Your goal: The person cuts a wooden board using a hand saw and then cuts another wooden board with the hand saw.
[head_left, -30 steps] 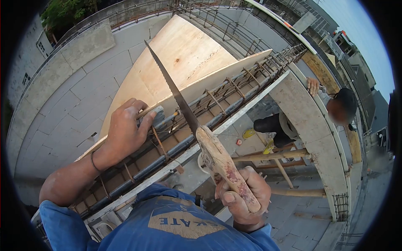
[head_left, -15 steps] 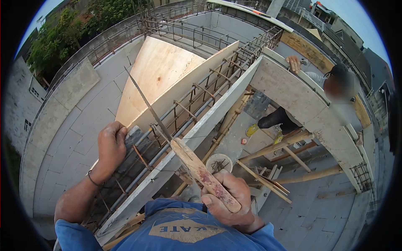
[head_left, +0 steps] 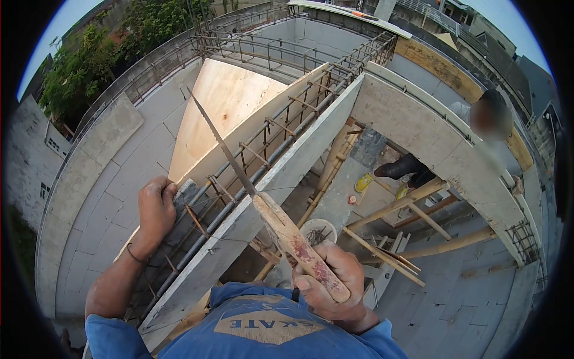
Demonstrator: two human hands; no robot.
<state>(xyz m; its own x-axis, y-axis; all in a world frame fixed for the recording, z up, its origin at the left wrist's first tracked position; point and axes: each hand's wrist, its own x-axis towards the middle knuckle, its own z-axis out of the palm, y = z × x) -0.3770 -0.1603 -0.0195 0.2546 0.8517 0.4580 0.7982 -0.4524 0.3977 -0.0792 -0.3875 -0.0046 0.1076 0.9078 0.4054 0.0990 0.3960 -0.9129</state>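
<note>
Person with a handsaw above a building frame. The blue shirt (head_left: 281, 299) bears a tan patch on which the word "SKATE" can be read, upside down in this view; the marks above it are too broken to make out. The right hand (head_left: 335, 278) is closed around the wooden handle of the saw (head_left: 266, 209), whose blade points up and away, passing in front of the steel rods (head_left: 257, 154); whether blade and rods touch cannot be told. The left hand (head_left: 156, 206) is curled at the near end of the upright board (head_left: 281, 116), beside a grey block (head_left: 192, 192); how firmly it grips cannot be told. A plywood sheet (head_left: 221, 113) lies beyond the board.

Compared with one second earlier, the bucket (head_left: 304, 227), then largely hidden, shows more fully below the saw. Half a second ago a co-worker's hand rested on the top edge of the far panel (head_left: 412, 116); it has since left that spot.

The saw handle and right hand partly cover the bucket. The co-worker (head_left: 490, 116) is blurred at the head and partly screened by the panel. The shirt is cut off at the lower edge.
</note>
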